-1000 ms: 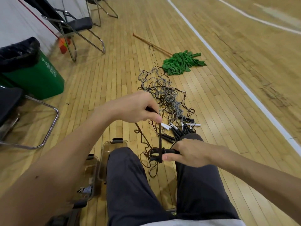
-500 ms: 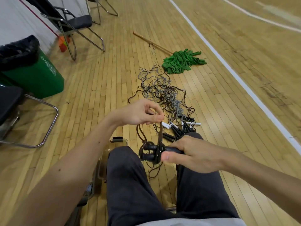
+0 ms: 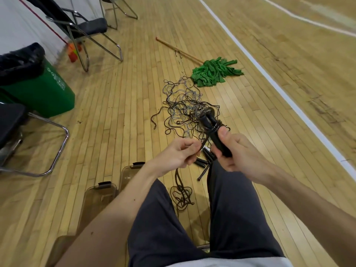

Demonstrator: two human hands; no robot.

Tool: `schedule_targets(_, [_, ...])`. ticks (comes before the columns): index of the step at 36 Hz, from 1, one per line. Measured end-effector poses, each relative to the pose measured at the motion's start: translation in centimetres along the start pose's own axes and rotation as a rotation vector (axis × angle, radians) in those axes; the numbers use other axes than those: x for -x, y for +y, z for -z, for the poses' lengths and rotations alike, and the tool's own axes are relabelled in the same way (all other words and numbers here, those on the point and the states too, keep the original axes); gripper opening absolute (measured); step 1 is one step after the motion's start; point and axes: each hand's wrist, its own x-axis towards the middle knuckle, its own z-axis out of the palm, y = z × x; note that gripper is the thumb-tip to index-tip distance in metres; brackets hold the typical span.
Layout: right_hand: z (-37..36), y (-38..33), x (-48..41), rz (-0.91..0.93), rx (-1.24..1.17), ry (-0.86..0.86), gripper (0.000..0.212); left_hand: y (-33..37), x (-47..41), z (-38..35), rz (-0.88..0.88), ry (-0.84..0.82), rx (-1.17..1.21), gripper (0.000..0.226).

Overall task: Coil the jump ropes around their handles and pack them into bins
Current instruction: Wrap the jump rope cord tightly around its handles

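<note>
Figure: a seated person is coiling one jump rope. The right hand is gripping what appear to be two black handles, held together and tilted up and away from the body, with the thumb pressing just below the turns of cord lying around their upper part. The left hand is pinching the free rope just below and left of the handles, fingers curled around it. From there the cord is hanging down between the knees to a slack heap on the floor. The step in hand is judged to be winding, with only a few turns on and the slack waiting. The next move is calling for the left hand to carry the cord around the handles under light tension, laying each turn beside the last, while the right hand is steadying them. Counts: one rope in hand; one tangle of ropes lying ahead, its strands too intertwined to number; several loose handles by the right knee, overlapping beyond counting; two clear bins, nearer and farther, standing beside the left leg; one green mop.
</note>
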Motion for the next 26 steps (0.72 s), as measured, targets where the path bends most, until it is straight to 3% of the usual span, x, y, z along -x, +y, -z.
schedule_targets(11, [1.5, 2.2, -1.8, -0.106, 0.054, 0.269, 0.059, 0.2, 0.7, -2.3, -0.063, 0.178, -0.206, 0.039])
schedule_targets(19, [2.6, 4.6, -2.6, -0.072, 0.294, 0.346, 0.057, 0.6, 1.5, -2.2, -0.012, 0.209, -0.385, 0.033])
schedule_targets(26, [3.3, 6.6, -3.2, -0.110, 0.502, 0.402, 0.062, 1.6, 2.4, -2.7, 0.032, 0.176, -0.692, 0.023])
